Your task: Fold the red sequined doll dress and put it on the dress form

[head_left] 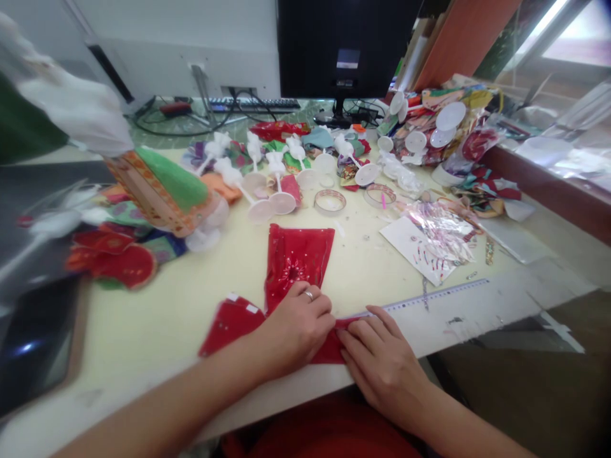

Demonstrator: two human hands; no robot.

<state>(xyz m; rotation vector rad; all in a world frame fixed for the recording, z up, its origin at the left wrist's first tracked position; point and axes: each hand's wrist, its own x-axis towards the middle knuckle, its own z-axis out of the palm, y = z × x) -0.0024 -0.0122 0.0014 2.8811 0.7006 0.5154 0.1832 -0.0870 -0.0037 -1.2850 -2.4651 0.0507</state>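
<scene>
Just the one cam on this rig, worn up on the person's head: it faces forward and tips down across the pale cream worktop. It's really close to the bare left hand and bare right hand at the bottom of frame, while the black flat monitor sits farther off, cut by the top edge.

L hand palm down, fingers curled; R hand flat, fingers spread.

White wall, black computer monitor, keyboard, bright window at right
</scene>
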